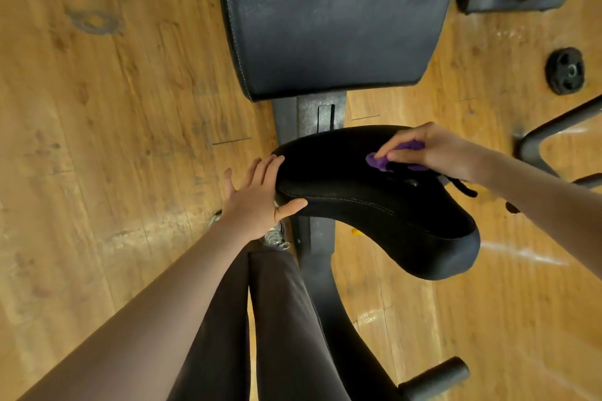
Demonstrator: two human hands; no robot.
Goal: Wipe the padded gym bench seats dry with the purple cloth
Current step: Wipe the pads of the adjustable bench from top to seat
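A small black padded seat (pixel 351 192) sits in the middle of the view, tilted, on a black metal frame. Beyond it lies the larger black back pad (pixel 332 19), with dull smears on its surface. My right hand (pixel 430 150) grips the bunched purple cloth (pixel 378 161) and presses it on the far right part of the small seat. My left hand (pixel 260 198) rests against the seat's left edge, fingers straight along the side and thumb on the front rim.
The bench frame (pixel 321 273) runs down toward me between my legs and ends in a foot bar (pixel 436 378). A black weight plate (pixel 565 70) lies on the wooden floor at right. Other black equipment legs (pixel 550 133) stand at the right edge.
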